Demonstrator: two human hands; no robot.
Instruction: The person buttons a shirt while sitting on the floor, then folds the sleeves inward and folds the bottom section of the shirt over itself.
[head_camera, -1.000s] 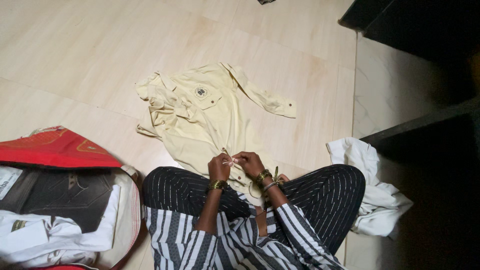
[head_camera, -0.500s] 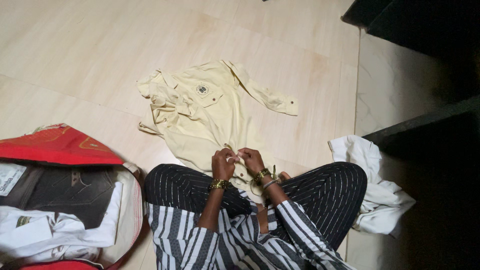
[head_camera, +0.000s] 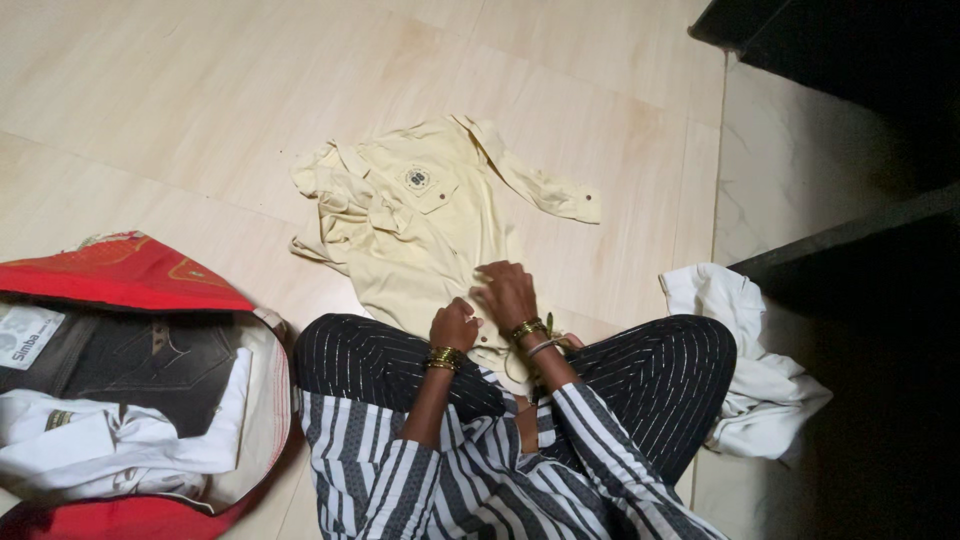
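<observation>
My left hand pinches the cream shirt hem, right hand lies flat on it; tugging could rumple it on the floor.

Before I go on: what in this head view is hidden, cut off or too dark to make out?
- Hem of the pale yellow cotton shirt: covered by the left hand, the right hand and the knees.
- Fingertips of both hands: curled into the fabric, so the grip is unclear.
- Open red fabric bag: cut off by the left and bottom edges.
- Crumpled white cloth: its right side fades into shadow.
- Dark furniture: too dark to identify.
</observation>
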